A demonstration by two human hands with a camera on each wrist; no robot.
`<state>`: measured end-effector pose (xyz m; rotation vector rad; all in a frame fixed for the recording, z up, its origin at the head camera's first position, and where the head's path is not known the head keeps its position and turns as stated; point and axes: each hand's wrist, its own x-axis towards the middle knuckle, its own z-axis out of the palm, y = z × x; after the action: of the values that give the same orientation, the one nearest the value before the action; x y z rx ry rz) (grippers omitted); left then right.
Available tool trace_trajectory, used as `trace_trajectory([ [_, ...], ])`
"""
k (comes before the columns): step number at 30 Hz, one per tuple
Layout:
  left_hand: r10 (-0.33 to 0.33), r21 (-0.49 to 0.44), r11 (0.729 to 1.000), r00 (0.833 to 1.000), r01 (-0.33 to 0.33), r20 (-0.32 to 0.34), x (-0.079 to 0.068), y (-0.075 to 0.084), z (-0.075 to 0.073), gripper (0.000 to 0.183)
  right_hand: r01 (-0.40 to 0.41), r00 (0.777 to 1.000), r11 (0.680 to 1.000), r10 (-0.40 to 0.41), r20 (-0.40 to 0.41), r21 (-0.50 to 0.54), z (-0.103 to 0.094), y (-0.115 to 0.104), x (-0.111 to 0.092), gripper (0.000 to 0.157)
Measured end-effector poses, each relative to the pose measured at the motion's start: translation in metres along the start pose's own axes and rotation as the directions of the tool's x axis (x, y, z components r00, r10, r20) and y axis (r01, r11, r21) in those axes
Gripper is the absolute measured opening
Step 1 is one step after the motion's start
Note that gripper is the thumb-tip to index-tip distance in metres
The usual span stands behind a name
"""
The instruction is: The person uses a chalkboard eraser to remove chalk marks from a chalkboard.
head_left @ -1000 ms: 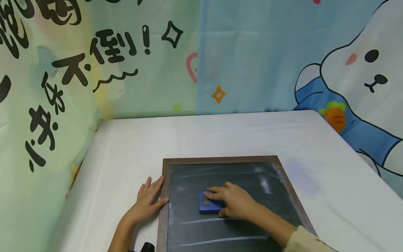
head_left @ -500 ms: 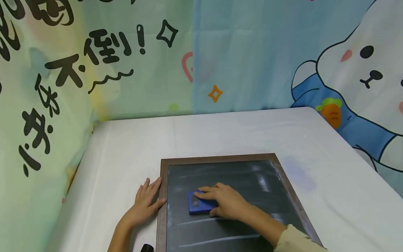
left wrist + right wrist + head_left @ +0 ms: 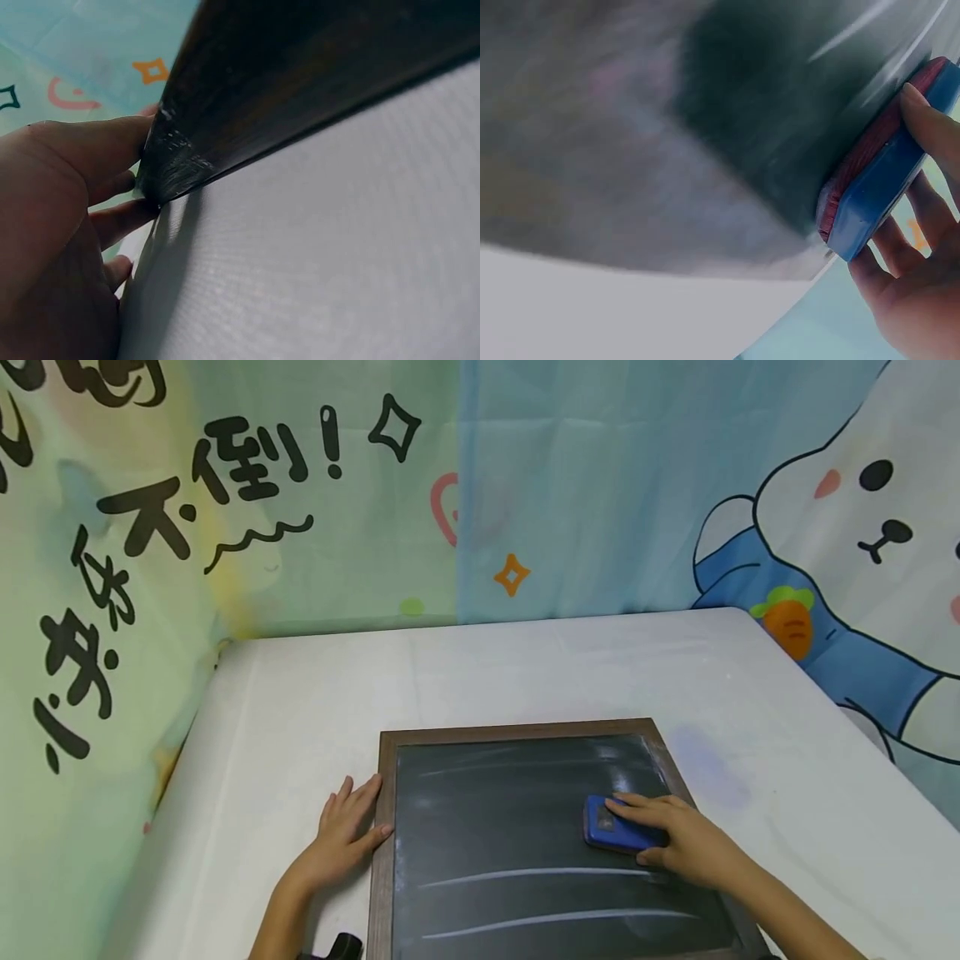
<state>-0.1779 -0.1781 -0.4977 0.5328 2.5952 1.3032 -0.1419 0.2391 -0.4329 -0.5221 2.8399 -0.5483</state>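
A chalkboard (image 3: 487, 810) in a brown wooden frame lies on the white table in the head view. On its right part, my right hand (image 3: 693, 843) grips a blue blackboard eraser (image 3: 617, 825) from above. The right wrist view shows the red felt underside of the eraser (image 3: 851, 165) towards the board, thumb on one side and fingers on the other. My left hand (image 3: 341, 842) rests against the left frame edge with fingers extended. In the left wrist view the fingertips touch the dark board edge (image 3: 180, 150). Two white chalk lines (image 3: 555, 920) cross the lower board.
The white table (image 3: 300, 693) extends behind and beside the board, with a faint purple stain (image 3: 708, 768) at right. Printed curtains (image 3: 570, 510) hang along the back and left. A black object (image 3: 345, 946) shows by the left wrist.
My right hand slid the eraser slightly left, then well to the right across the board. The left hand stays at the frame. The head view has shifted a little.
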Motion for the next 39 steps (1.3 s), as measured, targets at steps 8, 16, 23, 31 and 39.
trace_trajectory([
  [8, 0.003, -0.005, 1.000, 1.000, -0.003, 0.009, 0.001, 0.002, 0.000, 0.066, -0.011, 1.000, 1.000, 0.011, -0.019, -0.008, -0.003, 0.013, -0.011, 0.068],
  [16, -0.006, -0.002, 1.000, 1.000, 0.006, 0.000, -0.002, -0.002, -0.003, 0.066, -0.024, 0.999, 1.000, 0.023, -0.027, -0.009, 0.012, 0.009, -0.025, 0.069],
  [23, -0.004, 0.002, 1.000, 1.000, 0.004, 0.007, 0.002, -0.005, -0.001, 0.066, -0.044, 0.999, 0.999, 0.044, -0.006, 0.006, 0.020, 0.013, -0.042, 0.071],
  [31, 0.013, 0.028, 1.000, 1.000, -0.014, 0.016, 0.007, 0.000, 0.002, 0.066, -0.028, 0.995, 1.000, 0.027, -0.096, -0.014, 0.030, -0.025, -0.030, 0.068],
  [39, 0.019, 0.021, 1.000, 1.000, -0.018, -0.025, 0.002, -0.002, 0.002, 0.065, 0.086, 0.992, 0.991, -0.094, -0.080, -0.100, 0.057, -0.130, 0.020, 0.061],
])
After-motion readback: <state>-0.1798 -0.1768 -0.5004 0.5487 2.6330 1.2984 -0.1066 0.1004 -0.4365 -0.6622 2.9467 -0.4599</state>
